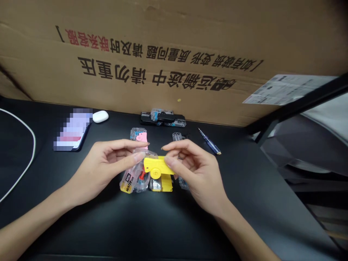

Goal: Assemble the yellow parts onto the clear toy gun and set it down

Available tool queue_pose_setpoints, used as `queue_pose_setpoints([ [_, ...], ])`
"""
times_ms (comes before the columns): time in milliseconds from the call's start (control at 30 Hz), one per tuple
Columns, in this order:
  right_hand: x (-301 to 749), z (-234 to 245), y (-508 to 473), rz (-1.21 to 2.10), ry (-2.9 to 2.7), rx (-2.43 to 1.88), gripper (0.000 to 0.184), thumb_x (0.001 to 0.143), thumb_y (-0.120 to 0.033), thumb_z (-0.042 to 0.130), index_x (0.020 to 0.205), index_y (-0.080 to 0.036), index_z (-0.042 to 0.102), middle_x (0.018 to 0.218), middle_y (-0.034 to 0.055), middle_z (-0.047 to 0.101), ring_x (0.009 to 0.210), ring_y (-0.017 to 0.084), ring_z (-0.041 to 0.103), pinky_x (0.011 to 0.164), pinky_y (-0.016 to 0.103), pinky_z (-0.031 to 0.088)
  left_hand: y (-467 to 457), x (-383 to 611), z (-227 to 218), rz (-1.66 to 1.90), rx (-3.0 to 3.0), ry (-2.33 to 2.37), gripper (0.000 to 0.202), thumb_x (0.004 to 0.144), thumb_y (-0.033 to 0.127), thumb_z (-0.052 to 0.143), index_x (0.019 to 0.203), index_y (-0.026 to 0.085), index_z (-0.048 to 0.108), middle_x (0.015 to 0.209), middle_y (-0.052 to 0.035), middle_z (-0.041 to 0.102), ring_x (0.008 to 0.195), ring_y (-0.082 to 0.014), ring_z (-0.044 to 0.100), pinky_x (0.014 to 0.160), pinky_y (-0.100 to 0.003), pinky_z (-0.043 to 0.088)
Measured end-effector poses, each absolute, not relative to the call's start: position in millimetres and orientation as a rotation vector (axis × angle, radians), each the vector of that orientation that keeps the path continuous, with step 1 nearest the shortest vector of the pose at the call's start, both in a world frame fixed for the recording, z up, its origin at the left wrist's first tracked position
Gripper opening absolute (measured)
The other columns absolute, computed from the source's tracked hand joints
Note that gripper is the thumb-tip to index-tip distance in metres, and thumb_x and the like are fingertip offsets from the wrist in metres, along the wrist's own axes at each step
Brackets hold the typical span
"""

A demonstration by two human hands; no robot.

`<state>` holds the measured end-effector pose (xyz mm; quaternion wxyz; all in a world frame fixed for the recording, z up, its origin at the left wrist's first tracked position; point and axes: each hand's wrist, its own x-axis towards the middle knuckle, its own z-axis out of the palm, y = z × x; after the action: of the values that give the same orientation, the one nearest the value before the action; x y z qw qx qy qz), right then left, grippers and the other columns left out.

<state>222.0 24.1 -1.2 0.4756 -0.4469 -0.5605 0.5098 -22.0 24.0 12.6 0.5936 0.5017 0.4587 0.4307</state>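
Note:
A small toy water gun (131,175) is held up in the middle, with a clear body marked MINI WATER GUN, a red trigger (141,174) and a yellow front piece (156,166). My left hand (108,159) pinches the clear rear between thumb and fingers. On the other side, my right hand (194,170) grips the yellow piece with thumb and fingers. Just below lies a yellow-and-clear toy part (166,184), partly covered. Behind my left fingertips sits a pink-and-clear toy piece (141,136). Another clear toy piece (183,184) is mostly hidden by my right hand.
Black-and-clear toy pieces (163,117) lie against a large cardboard box (157,21) at the back. A screwdriver (210,142) rests to the right. On the left are a phone (73,130), a white earbud case (100,116) and a white cable (34,141).

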Motion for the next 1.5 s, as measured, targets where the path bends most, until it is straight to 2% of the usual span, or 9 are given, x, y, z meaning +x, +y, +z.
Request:
queue_pose_setpoints([
  [100, 222, -2, 25, 1.204, -1.366, -1.122, 0.026, 0.093, -0.046, 0.096, 0.104, -0.025, 0.085, 0.084, 0.0016, 0.074, 0.07, 0.015, 0.066, 0.063, 0.028, 0.06, 26, -23, 12, 1.001, 1.166, 1.06, 0.027, 0.094, 0.036, 0.094, 0.119, 0.026, 0.095, 0.121, -0.0082, 0.092, 0.112, -0.0278, 0.089, 0.102, -0.037, 0.073],
  [233, 224, -2, 27, 1.131, -1.356, -1.176, 0.026, 0.093, -0.048, 0.095, 0.102, -0.025, 0.086, 0.084, 0.0025, 0.075, 0.07, 0.016, 0.066, 0.061, 0.028, 0.06, 28, -27, 10, 0.914, 1.169, 1.071, 0.034, 0.088, 0.039, 0.101, 0.119, 0.027, 0.094, 0.113, -0.0078, 0.093, 0.098, -0.0254, 0.09, 0.087, -0.031, 0.074],
  [433, 224, 0, 28, 1.091, -1.378, -1.188, 0.025, 0.092, -0.048, 0.095, 0.101, -0.026, 0.086, 0.086, 0.0035, 0.077, 0.071, 0.017, 0.068, 0.061, 0.029, 0.06, 29, -29, 10, 0.792, 1.192, 1.084, 0.035, 0.083, 0.043, 0.103, 0.111, 0.025, 0.095, 0.098, -0.0077, 0.092, 0.082, -0.0245, 0.087, 0.075, -0.031, 0.072],
  [667, 223, 0, 27, 1.103, -1.403, -1.223, 0.024, 0.096, -0.048, 0.091, 0.1, -0.026, 0.085, 0.086, 0.0035, 0.076, 0.072, 0.018, 0.067, 0.061, 0.03, 0.058, 26, -29, 5, 0.732, 1.24, 1.075, 0.038, 0.091, 0.05, 0.096, 0.121, 0.026, 0.093, 0.09, -0.0059, 0.086, 0.088, -0.027, 0.085, 0.083, -0.037, 0.073],
  [800, 223, 0, 27, 1.134, -1.401, -1.225, 0.022, 0.097, -0.047, 0.089, 0.098, -0.025, 0.086, 0.087, 0.0037, 0.077, 0.073, 0.018, 0.067, 0.062, 0.03, 0.057, 26, -30, 3, 0.74, 1.223, 1.071, 0.042, 0.093, 0.05, 0.094, 0.129, 0.027, 0.091, 0.096, -0.0058, 0.087, 0.086, -0.0241, 0.082, 0.088, -0.037, 0.071],
  [1100, 224, -1, 28, 1.135, -1.399, -1.236, 0.026, 0.097, -0.051, 0.089, 0.096, -0.025, 0.086, 0.076, 0.0013, 0.071, 0.066, 0.017, 0.06, 0.058, 0.03, 0.053, 25, -27, 1, 0.699, 1.178, 1.052, 0.034, 0.092, 0.047, 0.096, 0.116, 0.023, 0.092, 0.092, -0.0067, 0.086, 0.095, -0.029, 0.086, 0.087, -0.038, 0.072],
  [1200, 224, -1, 28, 1.146, -1.414, -1.234, 0.027, 0.098, -0.052, 0.088, 0.097, -0.025, 0.086, 0.075, 0.0015, 0.07, 0.066, 0.018, 0.061, 0.058, 0.031, 0.053, 27, -26, 1, 0.704, 1.125, 1.038, 0.03, 0.088, 0.043, 0.099, 0.111, 0.023, 0.093, 0.099, -0.0081, 0.09, 0.098, -0.0289, 0.087, 0.092, -0.039, 0.073],
  [1300, 225, -1, 28, 1.177, -1.423, -1.23, 0.027, 0.101, -0.052, 0.085, 0.103, -0.025, 0.088, 0.071, 0.0006, 0.067, 0.064, 0.018, 0.061, 0.056, 0.031, 0.051, 29, -26, 2, 0.707, 1.023, 0.99, 0.033, 0.087, 0.035, 0.101, 0.118, 0.026, 0.094, 0.114, -0.0085, 0.092, 0.103, -0.0272, 0.088, 0.099, -0.037, 0.071],
  [1500, 224, 1, 27, 1.201, -1.42, -1.201, 0.021, 0.102, -0.046, 0.084, 0.105, -0.025, 0.088, 0.066, -0.0031, 0.061, 0.057, 0.013, 0.051, 0.057, 0.029, 0.05, 28, -27, 3, 0.698, 1.011, 0.994, 0.038, 0.09, 0.041, 0.099, 0.124, 0.026, 0.094, 0.112, -0.0093, 0.092, 0.091, -0.0216, 0.084, 0.081, -0.028, 0.066],
])
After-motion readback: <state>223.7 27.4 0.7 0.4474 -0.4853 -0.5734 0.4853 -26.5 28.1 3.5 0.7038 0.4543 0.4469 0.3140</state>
